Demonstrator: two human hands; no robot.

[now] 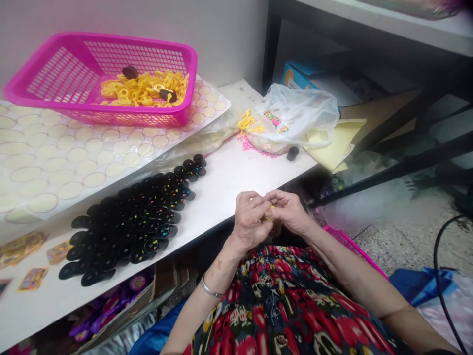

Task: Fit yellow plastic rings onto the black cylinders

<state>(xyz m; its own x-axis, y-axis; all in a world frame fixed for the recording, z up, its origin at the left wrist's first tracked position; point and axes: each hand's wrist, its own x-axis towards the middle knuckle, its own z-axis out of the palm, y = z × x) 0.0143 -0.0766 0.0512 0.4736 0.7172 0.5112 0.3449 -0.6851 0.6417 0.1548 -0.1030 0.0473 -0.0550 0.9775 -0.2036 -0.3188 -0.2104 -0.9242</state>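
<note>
Just off the table's front edge, my left hand [251,217] and my right hand [290,209] meet with curled fingers. Between them shows a small yellow plastic piece [270,213], mostly covered by the fingers; both hands pinch around it. To the left on the white table stand several rows of small black cups [136,217] with coloured bits inside. A single black cup [292,153] lies apart near the edge. A small heap of yellow pieces [249,123] rests behind the hands.
A pink basket [185,116] with yellow ring-like pieces stands on a sheet of round stickers [70,162]. A clear plastic bag [303,111] and yellow paper [338,140] lie at the back right. Below the table is a box of purple items [114,305]. A dark metal frame [406,158] borders the right.
</note>
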